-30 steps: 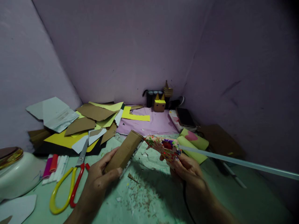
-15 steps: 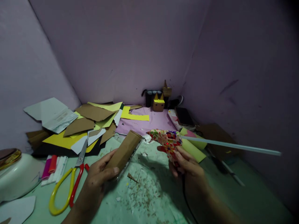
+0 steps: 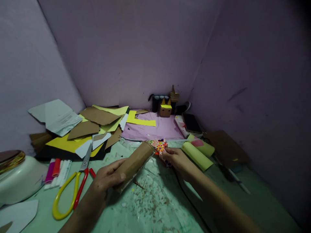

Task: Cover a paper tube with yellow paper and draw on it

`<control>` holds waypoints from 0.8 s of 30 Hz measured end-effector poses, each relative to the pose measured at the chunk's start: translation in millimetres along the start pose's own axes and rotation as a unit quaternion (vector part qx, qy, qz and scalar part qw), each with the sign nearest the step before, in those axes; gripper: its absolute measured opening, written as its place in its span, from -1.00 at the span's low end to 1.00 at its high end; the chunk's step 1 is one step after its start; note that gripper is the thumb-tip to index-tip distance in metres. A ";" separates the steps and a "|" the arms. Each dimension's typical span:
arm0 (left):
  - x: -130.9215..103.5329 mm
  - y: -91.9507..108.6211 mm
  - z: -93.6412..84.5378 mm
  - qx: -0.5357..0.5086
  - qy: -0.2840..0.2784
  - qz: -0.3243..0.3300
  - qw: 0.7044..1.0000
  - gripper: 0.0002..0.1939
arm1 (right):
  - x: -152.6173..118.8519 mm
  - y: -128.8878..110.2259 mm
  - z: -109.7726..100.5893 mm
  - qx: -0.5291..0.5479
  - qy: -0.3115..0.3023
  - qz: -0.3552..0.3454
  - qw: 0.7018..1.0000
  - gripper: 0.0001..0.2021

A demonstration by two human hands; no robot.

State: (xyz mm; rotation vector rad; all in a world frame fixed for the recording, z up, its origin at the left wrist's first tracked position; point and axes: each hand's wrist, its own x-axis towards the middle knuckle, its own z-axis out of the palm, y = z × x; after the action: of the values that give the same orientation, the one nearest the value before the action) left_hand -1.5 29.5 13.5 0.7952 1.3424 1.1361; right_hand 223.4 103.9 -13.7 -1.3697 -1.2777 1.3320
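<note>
My left hand (image 3: 108, 177) is closed around a brown cardboard tube (image 3: 133, 163), which tilts up and to the right, with clear tape or plastic along its lower edge. Just past the tube's upper end is a flower-patterned glue gun (image 3: 160, 147). My right hand (image 3: 176, 158) grips it by the handle, and a black cord (image 3: 187, 195) trails toward me. The gun's front is partly hidden behind the tube, and its glue stick does not show. Under the tube, the green tabletop (image 3: 155, 191) is littered with small brown scraps.
Scissors (image 3: 84, 168), markers (image 3: 57, 171) and stacked paper and cardboard pieces (image 3: 97, 116) lie to the left. At the back stands a small cardboard box with pointed ears (image 3: 165, 111). A phone (image 3: 191, 123), a rolled yellow-green paper (image 3: 196, 156) and a brown board (image 3: 225, 147) are on the right.
My right hand has moved the glue gun forward, left and down toward the table, turning it so the long glue stick is out of sight. The tube has shifted slightly right and lower.
</note>
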 end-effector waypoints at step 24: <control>-6.5 0.8 -3.5 0.042 -0.178 -0.051 0.982 -0.42 | -41.1 -0.8 -5.4 0.061 -0.151 -0.222 0.961 -0.41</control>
State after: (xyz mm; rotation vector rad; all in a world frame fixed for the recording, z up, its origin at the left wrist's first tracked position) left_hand -4.3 23.0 16.0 0.9312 1.1223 0.8145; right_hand 231.7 64.1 -5.8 -0.7489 -1.5651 1.3017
